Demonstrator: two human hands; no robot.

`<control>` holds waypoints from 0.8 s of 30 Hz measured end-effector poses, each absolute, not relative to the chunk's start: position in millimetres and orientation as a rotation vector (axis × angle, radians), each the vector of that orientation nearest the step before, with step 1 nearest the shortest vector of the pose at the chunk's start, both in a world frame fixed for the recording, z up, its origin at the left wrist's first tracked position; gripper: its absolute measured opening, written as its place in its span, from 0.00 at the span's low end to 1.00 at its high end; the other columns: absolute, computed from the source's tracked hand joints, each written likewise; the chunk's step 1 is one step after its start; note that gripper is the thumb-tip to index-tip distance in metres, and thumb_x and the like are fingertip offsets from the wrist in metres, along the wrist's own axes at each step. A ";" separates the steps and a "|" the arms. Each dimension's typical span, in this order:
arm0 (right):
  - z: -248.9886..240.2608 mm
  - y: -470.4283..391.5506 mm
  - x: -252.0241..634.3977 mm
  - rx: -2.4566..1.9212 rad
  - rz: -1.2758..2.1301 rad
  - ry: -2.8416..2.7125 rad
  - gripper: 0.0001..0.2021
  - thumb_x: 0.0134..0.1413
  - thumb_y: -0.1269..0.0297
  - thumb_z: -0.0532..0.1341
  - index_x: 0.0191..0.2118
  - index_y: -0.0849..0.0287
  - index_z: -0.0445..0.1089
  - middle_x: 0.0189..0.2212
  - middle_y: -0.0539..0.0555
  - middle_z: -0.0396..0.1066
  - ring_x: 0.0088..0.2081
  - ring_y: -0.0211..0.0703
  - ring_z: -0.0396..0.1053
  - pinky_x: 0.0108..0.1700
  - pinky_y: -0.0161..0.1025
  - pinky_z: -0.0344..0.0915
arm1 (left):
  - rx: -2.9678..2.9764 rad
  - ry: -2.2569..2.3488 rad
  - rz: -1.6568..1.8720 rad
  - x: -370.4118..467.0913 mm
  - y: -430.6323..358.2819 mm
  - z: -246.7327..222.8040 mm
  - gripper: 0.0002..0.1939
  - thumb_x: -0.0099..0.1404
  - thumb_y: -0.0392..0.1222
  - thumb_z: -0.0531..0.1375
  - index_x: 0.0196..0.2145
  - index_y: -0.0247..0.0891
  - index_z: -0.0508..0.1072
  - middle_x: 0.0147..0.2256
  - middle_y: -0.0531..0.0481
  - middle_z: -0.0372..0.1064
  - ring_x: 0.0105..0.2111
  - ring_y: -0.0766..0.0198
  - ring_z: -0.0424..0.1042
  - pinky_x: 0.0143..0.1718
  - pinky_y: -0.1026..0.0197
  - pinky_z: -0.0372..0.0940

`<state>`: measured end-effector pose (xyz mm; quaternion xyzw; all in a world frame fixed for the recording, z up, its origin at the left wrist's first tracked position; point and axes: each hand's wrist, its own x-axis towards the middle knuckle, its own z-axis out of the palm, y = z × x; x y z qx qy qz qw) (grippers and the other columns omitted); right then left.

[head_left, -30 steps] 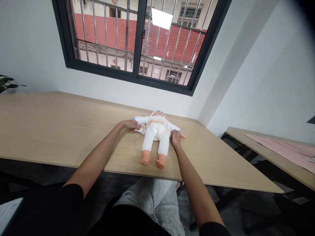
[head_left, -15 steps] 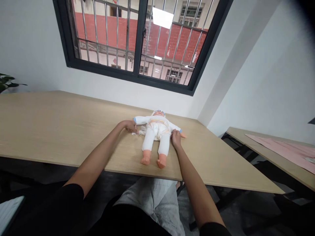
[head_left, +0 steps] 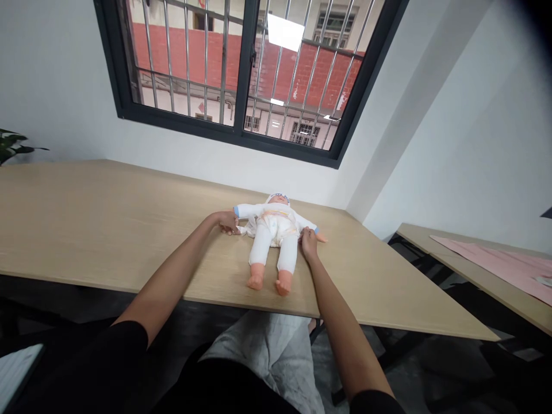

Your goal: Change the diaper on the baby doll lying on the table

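A baby doll (head_left: pixel 260 248) in a white suit with blue cuffs lies on its back, feet toward me. Around its hips is a white diaper (head_left: pixel 279 225) with an orange-yellow band at the waist. On the left, the diaper's loose side sticks out, and my left hand (head_left: pixel 227 222) pinches its end just below the doll's cuffed hand. My right hand (head_left: pixel 309 244) is curled at the diaper's other edge, beside the doll's other hand. Its fingertips are closed on the diaper's side there, partly hidden by the hand itself.
The doll lies on a long wooden table (head_left: pixel 129 230) against the wall, under a barred window (head_left: pixel 235 135). A second table at right bears a pink cloth (head_left: pixel 495 259). Plant leaves (head_left: pixel 17 144) show at the far left.
My left hand has closed on the diaper's loose side and shifted its end slightly up. My right hand and the doll stay in place.
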<state>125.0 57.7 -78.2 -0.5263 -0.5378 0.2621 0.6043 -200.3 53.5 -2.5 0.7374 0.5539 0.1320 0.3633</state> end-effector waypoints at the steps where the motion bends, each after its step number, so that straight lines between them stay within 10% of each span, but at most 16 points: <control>1: -78.3 57.8 124.9 -1.215 0.606 -1.244 0.16 0.57 0.50 0.48 0.26 0.54 0.57 0.18 0.50 0.63 0.24 0.44 0.63 0.33 0.42 0.60 | 1.878 1.418 0.329 -201.1 52.8 -2.1 0.16 0.34 0.43 0.69 0.17 0.36 0.67 0.14 0.51 0.64 0.16 0.66 0.63 0.18 0.66 0.56; 10: -79.6 59.3 125.6 -1.212 0.602 -1.262 0.16 0.56 0.48 0.47 0.26 0.54 0.57 0.19 0.51 0.64 0.23 0.44 0.63 0.31 0.42 0.60 | 1.742 1.049 0.634 -196.4 31.4 16.0 0.22 0.47 0.48 0.65 0.38 0.40 0.67 0.19 0.58 0.63 0.19 0.70 0.62 0.24 0.67 0.59; 24: -72.5 51.0 117.6 -1.173 0.566 -1.379 0.23 0.50 0.41 0.51 0.33 0.58 0.65 0.36 0.55 0.70 0.42 0.47 0.65 0.45 0.39 0.58 | 1.536 0.796 1.311 -143.6 29.0 10.5 0.16 0.52 0.45 0.62 0.37 0.38 0.65 0.22 0.58 0.60 0.23 0.71 0.63 0.25 0.68 0.60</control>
